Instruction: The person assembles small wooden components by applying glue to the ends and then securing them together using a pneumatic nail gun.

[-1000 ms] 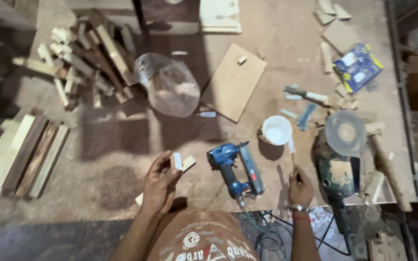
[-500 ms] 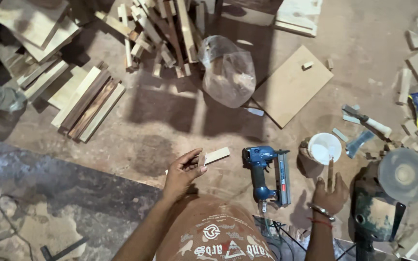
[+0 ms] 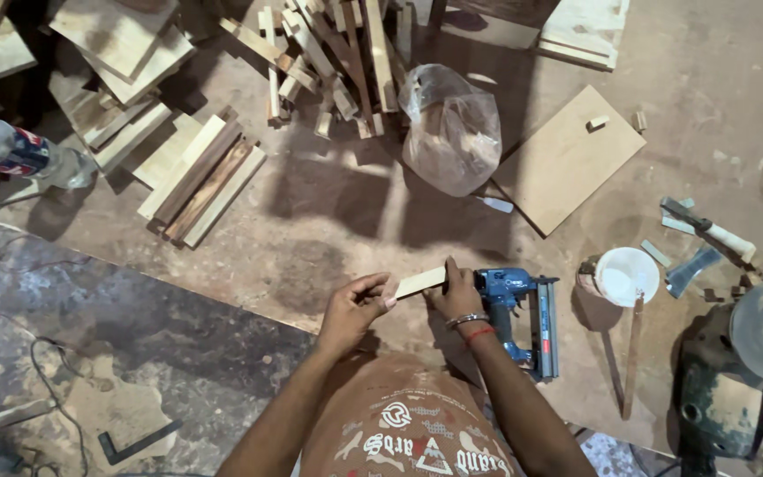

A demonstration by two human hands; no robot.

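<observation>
Both hands, left hand (image 3: 352, 306) and right hand (image 3: 454, 293), pinch opposite ends of a small wooden strip (image 3: 420, 282). Just beside the right hand lies a blue nail gun (image 3: 523, 311).

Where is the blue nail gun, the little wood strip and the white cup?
blue nail gun (image 3: 523, 309), head view, on its body.
wood strip (image 3: 420, 282), head view, middle of the strip.
white cup (image 3: 626, 276), head view, on its inside.

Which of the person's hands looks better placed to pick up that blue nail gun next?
Probably the right hand: it holds the small wood strip right beside the blue nail gun. The left hand grips the strip's far end.
</observation>
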